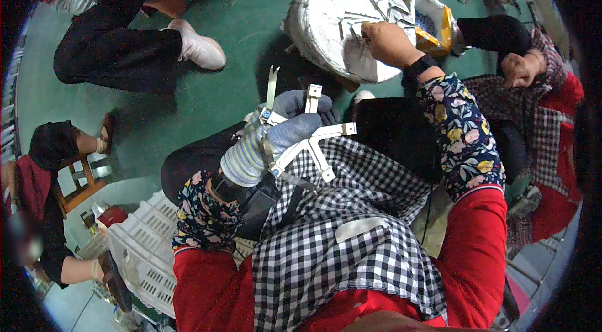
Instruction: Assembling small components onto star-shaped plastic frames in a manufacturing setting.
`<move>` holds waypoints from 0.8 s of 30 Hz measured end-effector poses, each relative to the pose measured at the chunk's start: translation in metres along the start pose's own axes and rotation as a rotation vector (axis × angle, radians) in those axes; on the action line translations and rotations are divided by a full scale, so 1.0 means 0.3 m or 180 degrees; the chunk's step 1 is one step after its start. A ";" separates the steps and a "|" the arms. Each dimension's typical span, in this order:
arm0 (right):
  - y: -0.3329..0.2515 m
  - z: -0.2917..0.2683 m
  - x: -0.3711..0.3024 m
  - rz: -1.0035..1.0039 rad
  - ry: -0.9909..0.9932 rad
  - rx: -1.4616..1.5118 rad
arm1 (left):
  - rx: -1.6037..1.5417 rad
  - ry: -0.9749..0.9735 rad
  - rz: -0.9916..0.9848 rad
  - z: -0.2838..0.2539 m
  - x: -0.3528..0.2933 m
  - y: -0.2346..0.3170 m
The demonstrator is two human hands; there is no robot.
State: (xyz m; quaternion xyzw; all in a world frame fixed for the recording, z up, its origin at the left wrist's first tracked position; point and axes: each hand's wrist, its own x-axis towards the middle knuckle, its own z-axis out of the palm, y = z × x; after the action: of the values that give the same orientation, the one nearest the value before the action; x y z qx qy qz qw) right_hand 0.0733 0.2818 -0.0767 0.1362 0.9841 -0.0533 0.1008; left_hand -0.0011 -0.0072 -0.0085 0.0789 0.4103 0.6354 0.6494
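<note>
We find the left hand [251, 151] clenched on white cross-shaped brackets [310, 145] at centre frame; a loosened hold could drop one. At upper centre, the right hand [395, 43] is at metal strips [356, 16] on the white drum [318, 40]; we cannot tell whether its fingers grasp any.

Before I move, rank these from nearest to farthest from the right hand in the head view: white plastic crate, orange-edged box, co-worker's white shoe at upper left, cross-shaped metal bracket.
1. Orange-edged box: just right of the right hand.
2. Cross-shaped metal bracket: below left, in the left hand.
3. Co-worker's white shoe: well to the left.
4. White plastic crate: far lower left.
</note>
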 end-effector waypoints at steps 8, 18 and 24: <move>0.022 -0.038 -0.003 -0.0087 0.0017 0.1338 | 0.0387 0.0169 0.0024 -0.006 0.002 0.000; -0.268 -0.259 -0.196 -0.0886 -0.0766 0.5422 | 0.0653 0.0570 0.0763 0.018 -0.016 -0.020; -0.279 -0.231 -0.208 -0.0869 -0.1182 0.5503 | 0.0626 0.0490 0.0808 0.057 -0.019 -0.010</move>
State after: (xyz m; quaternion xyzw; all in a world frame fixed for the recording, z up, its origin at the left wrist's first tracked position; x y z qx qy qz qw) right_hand 0.0959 0.1949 0.0105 0.0355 0.5756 -0.8091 0.1134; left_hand 0.0128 -0.0056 0.0033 0.1444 0.5057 0.6732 0.5199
